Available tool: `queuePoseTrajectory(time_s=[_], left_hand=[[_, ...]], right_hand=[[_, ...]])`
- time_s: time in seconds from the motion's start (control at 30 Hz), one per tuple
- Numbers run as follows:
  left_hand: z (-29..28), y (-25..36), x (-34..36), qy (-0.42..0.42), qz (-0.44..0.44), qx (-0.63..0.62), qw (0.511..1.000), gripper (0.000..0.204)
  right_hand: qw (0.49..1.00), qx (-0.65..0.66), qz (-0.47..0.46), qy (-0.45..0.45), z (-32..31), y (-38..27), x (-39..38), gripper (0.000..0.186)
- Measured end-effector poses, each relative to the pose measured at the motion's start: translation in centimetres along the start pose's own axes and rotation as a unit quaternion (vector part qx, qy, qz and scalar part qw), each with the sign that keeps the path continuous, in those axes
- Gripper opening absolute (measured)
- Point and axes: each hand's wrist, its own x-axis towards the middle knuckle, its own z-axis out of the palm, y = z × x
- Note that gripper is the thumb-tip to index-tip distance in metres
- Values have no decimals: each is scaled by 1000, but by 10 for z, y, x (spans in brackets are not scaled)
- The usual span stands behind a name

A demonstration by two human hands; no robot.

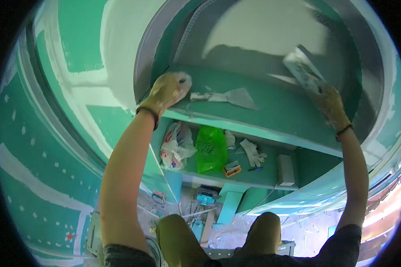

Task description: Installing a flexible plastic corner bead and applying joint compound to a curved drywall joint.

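My left hand (168, 90), in a tan glove smeared white at the fingers, is curled closed at the left end of the green upper shelf (280, 113). What lies inside its fingers, if anything, is hidden. A putty knife (225, 96) with a flared pale blade and a plaster-smeared handle lies flat on that shelf, just right of this hand. My right hand (330, 104), gloved too, is closed round the handle of a wide filling knife (302, 66). Its light, smeared blade points up and left, in front of the curved recess (263, 40).
Below, a lower shelf (267, 178) carries a clear plastic bag (177, 144), a bright green bag (210, 149), white gloves (251, 152), a small orange-edged box (232, 168) and a grey block (285, 170). A toolbox (206, 195) and scraps lie on the floor.
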Motion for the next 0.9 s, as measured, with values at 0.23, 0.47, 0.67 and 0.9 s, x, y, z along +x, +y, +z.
queuePoseTrajectory(time_s=[0.23,0.47,0.67,0.9], left_hand=[[10,-23,-17,114,142,76,980,27],[6,-13,-19,96,70,92,989,25],[4,-1,-21,98,52,84,990,24],[8,-8,-20,129,74,56,987,22]], right_hand=[[938,315,100,102,-42,-107,130,61],[949,265,26,170,-65,-126,191,58],[847,469,96,229,-67,-116,207,53],[846,474,67,233,-71,-122,206,58]])
